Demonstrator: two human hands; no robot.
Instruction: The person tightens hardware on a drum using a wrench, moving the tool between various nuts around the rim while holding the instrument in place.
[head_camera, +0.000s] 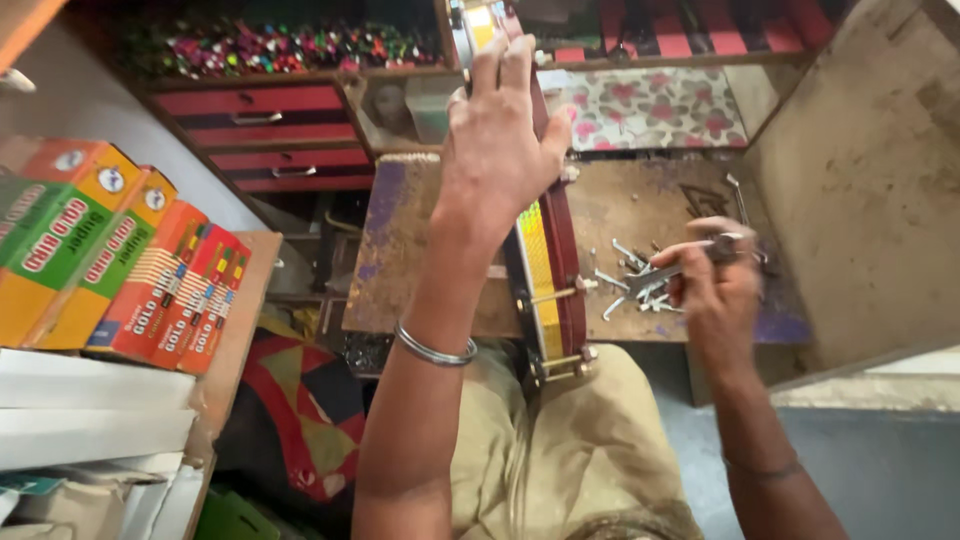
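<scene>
Above the bench edge (600, 335), left hand (500, 150) (rim-clasped).

Bare forearms, a silver bangle (436, 350) (left wrist), khaki trousers (590, 450).

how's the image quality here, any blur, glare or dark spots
Head view: the right hand and the small metal tool it holds are softly motion-blurred; the left hand on the round frame is sharper; the yellow band at the frame's top glares; the shelf of coloured trinkets sits dim; straight edges bow slightly near the corners.
</scene>
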